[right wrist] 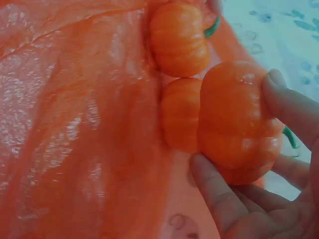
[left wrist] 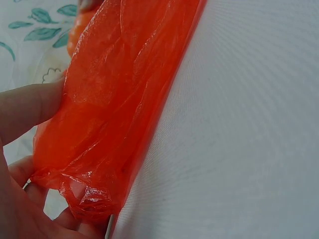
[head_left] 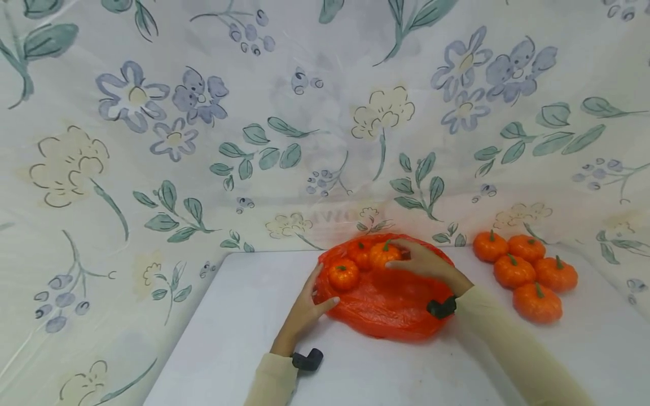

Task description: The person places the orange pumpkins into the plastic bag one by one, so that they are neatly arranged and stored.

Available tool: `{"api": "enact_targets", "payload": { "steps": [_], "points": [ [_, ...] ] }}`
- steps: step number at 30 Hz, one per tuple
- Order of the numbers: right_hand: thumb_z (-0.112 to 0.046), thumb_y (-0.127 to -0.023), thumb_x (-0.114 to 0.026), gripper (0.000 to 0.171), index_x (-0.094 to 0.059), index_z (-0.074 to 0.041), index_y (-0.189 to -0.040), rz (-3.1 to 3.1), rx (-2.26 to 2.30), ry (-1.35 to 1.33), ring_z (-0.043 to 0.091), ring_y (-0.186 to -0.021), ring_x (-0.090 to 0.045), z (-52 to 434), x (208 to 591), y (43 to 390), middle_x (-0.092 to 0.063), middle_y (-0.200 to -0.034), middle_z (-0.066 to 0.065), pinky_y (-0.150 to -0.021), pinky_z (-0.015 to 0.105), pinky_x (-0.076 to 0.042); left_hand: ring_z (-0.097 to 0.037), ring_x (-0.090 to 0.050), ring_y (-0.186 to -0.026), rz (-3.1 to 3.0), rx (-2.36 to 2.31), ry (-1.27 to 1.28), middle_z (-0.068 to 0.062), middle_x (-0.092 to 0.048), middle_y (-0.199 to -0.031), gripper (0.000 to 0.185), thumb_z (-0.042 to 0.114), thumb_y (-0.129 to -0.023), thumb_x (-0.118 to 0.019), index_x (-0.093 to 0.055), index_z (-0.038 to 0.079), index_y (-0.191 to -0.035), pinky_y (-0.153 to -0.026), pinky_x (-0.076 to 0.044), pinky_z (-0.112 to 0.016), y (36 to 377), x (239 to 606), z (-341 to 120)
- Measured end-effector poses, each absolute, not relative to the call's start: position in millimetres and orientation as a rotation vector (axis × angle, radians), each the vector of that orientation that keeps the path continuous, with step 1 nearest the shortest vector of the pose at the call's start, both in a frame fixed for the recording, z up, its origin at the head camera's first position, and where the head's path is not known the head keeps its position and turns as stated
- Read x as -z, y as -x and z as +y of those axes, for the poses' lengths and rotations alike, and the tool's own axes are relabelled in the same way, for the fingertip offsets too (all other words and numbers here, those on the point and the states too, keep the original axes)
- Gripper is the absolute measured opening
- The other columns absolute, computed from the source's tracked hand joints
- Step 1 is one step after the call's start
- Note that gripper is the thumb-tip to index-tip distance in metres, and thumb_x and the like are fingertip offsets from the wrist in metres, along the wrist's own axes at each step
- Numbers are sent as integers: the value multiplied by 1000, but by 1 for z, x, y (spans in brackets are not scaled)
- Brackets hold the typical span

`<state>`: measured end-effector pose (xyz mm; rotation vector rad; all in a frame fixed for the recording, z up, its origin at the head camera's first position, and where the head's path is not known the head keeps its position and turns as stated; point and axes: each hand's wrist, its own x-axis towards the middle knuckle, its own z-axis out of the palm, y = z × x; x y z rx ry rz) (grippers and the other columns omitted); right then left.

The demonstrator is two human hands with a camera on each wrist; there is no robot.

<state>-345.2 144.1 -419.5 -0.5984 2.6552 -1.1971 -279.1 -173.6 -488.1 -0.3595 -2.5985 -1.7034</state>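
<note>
- Two hands are seen on the white table, with one orange plastic bag between them, lying flat.
- The left hand, at about 9 o'clock of the bag, has its thumb and fingers closed on the bag's edge, the film pinched between them.
- The right hand, at about 1 o'clock of the bag, has its fingers curled round one small pumpkin, which is gripped over the bag's far part.
- Two more pumpkins are seen at the bag's far left, close beside the gripped one.
- Five loose pumpkins are clustered on the table at about 3 o'clock, apart from the bag.
- A floral cloth is hung behind.
</note>
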Motion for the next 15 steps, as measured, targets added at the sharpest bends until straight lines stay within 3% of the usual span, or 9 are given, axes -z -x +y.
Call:
{"api": "enact_targets", "payload": {
  "steps": [6, 11, 15],
  "points": [
    [-52, -88, -71, 79, -41, -17, -152, 2671, 1162, 466, 37, -129, -51, 145, 431, 350, -46, -151, 15, -106, 56, -47, -37, -37, -142, -2602, 1698, 369, -5, -24, -166, 91, 33, -87, -73, -20, 28, -160, -112, -37, -64, 278, 488, -172],
    [-43, -90, -73, 78, -37, -14, -152, 2592, 1285, 359, 35, -116, -58, 148, 439, 354, -46, -147, 19, -87, 43, -60, -37, -37, -143, -2607, 1687, 355, -5, -23, -167, 90, 34, -87, -73, -20, 28, -160, -112, -36, -64, 278, 488, -173],
    [-39, -91, -72, 77, -33, -12, -153, 2558, 1350, 318, 35, -113, -59, 149, 446, 359, -43, -148, 21, -77, 37, -62, -37, -36, -144, -2605, 1692, 355, -5, -23, -167, 90, 33, -87, -73, -20, 28, -160, -113, -36, -64, 278, 488, -173]
  ]
}}
